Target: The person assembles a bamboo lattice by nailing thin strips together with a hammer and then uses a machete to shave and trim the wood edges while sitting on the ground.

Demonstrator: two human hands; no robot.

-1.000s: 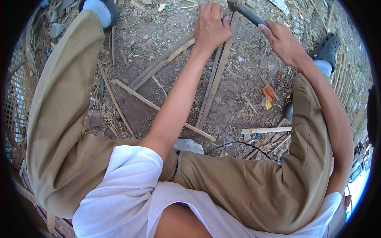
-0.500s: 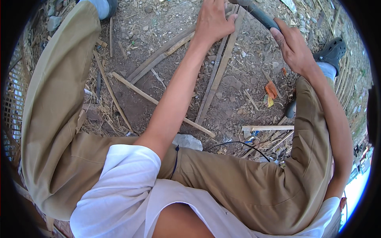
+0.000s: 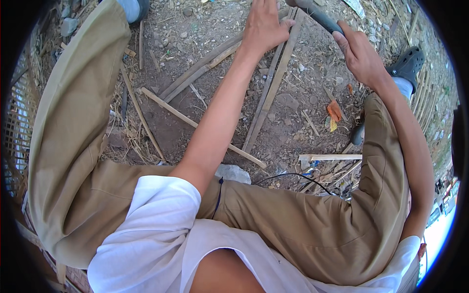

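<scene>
At the top of the head view, my left hand (image 3: pixel 265 30) is closed over crossing wooden strips (image 3: pixel 274 93), its thumb stretched sideways onto them. The upper edge cuts off its fingertips. A curved wooden strip (image 3: pixel 202 62) runs under this hand from the left. Higher on the right, my right hand (image 3: pixel 362 57) is wrapped round the dark grip of a hammer (image 3: pixel 317 15). The hammer slants up to the left, and its far end, partly out of the picture, lies close to the tops of the strips.
Loose wooden sticks (image 3: pixel 200 126) lie on the dirt between my legs. A pale stone (image 3: pixel 232 173) and a thin black cable (image 3: pixel 298 175) are by my thigh. An orange scrap (image 3: pixel 334 111) lies right of the strips. Woven bamboo lattice (image 3: pixel 22 112) stands at the far left.
The view has shifted slightly. Both hands keep nearly the same places, the left on the strips and the right round the hammer.
</scene>
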